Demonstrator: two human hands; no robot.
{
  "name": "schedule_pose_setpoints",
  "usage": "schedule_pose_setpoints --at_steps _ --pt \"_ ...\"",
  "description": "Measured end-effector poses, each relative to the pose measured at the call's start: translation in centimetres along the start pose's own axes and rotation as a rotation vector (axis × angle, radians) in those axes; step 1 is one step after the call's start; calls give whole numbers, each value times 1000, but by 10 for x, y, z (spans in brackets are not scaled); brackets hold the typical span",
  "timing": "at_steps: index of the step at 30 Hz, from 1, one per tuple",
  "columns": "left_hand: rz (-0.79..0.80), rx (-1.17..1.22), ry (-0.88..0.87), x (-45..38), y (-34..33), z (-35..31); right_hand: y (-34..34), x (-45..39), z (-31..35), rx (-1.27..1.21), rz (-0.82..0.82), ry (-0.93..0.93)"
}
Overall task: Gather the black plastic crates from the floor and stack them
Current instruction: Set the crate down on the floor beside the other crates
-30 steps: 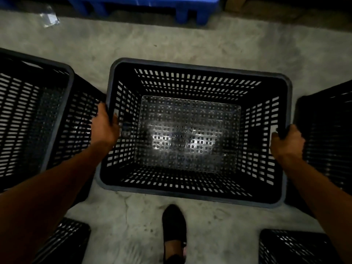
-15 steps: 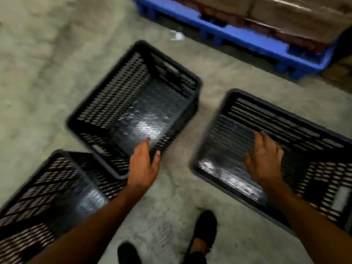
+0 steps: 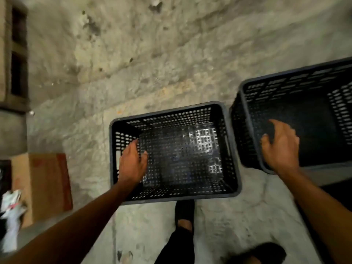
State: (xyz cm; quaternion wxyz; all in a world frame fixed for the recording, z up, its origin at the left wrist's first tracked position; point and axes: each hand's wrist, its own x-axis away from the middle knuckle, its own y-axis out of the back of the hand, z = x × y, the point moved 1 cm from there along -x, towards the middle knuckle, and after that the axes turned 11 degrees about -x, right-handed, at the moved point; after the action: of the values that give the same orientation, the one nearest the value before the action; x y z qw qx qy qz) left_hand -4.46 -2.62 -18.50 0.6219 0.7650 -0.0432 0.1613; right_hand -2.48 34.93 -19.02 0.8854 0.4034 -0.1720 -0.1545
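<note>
Left hand (image 3: 133,164): empty, fingers spread, above the near black crate (image 3: 174,195) on the concrete floor (image 3: 133,63) | right hand (image 3: 280,149): empty, fingers curled apart over the second crate (image 3: 247,115); crates just beside each other

Bare concrete floor (image 3: 133,73), stained and pitted. Near crate (image 3: 231,153) resting at centre, upright; second crate (image 3: 245,119) just beside it at 3 o'clock. Flattened cardboard (image 3: 49,180) at 9 o'clock. Crumpled paper (image 3: 11,206) at 8 o'clock, blurred.

Both arms reach forward, left hand (image 3: 132,164) and right hand (image 3: 280,149) loosely spread, gripping nothing.
</note>
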Motion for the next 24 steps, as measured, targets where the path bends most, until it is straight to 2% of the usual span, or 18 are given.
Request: schedule_pose_setpoints --at_steps 3,7,9,12,17,19,24 --pt "5 11 119 -12 -4 59 -42 -10 28 7 21 28" --pt "54 25 233 -30 -22 114 -88 -18 33 81 133 -102" --pt "144 54 340 -38 -40 136 -110 -18 29 75 199 -204" --pt "263 237 508 -50 -63 155 -135 -5 20 -59 235 -431" --pt "277 584 694 -79 -80 169 -152 2 10 -205 182 -644" --pt "276 628 721 -88 -77 178 -152 4 15 -237 155 -627" --pt "157 498 680 -86 -31 194 -134 6 62 -214 47 -433"
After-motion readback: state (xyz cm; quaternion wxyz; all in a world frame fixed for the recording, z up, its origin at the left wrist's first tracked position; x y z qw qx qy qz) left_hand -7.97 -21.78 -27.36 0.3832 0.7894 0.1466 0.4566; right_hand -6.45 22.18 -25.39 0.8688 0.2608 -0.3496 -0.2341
